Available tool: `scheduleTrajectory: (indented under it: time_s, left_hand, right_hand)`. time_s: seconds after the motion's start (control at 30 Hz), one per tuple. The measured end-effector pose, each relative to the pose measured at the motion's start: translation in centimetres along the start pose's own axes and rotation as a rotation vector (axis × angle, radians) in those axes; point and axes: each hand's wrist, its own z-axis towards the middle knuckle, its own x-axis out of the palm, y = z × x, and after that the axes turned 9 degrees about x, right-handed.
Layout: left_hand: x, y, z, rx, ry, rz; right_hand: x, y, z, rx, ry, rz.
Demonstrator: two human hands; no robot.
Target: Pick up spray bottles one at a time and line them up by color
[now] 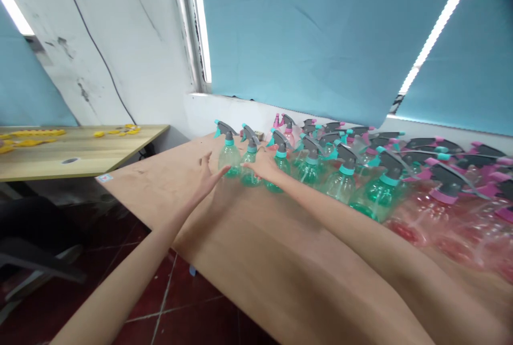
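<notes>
**Hands at the crowded end of the bottle rows**

Both arms reached far across the brown bench (pixel 248 249) to the near-left end of a dense pack of trigger spray bottles. The left hand (pixel 206 174) lay open at 8 o'clock of the endmost green bottle (pixel 229 159), fingers spread, their tips touching its base. The right hand (pixel 262 166) sat between the second green bottle (pixel 250 169) and the third green bottle (pixel 279 171). Those bottles partly hid its fingers, so I cannot tell whether they gripped or only rested.

From that end the pack ran off toward 3 o'clock, green bottles giving way to pink bottles (pixel 444 211), trigger heads nearly touching.

In my judgement, the risk was a topple. The bottles looked light and empty, stood close together, and a sideways nudge could tip one into its neighbours. The endmost bottle also stood near the bench's left edge, above the tiled floor.

No brand or print could be read on any bottle. A small white sticker (pixel 105 178) sat at the bench corner at 9 o'clock, its writing too small to make out. Yellow parts (pixel 36 134) lay on a second bench (pixel 80 153) farther left.
</notes>
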Motion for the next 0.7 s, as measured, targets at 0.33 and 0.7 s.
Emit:
scheduleTrajectory:
  time_s: [0.33, 0.7]
  left_hand:
    - [-0.3, -4.1, -8.0, 0.061, 0.237, -0.15]
    - [1.8, -16.4, -14.4, 0.237, 0.738, -0.437]
  right_hand:
    - [-2.7, -1.9, -7.1, -0.193, 0.058, -0.115]
    - [-9.7, -11.7, -19.5, -0.298, -0.031, -0.215]
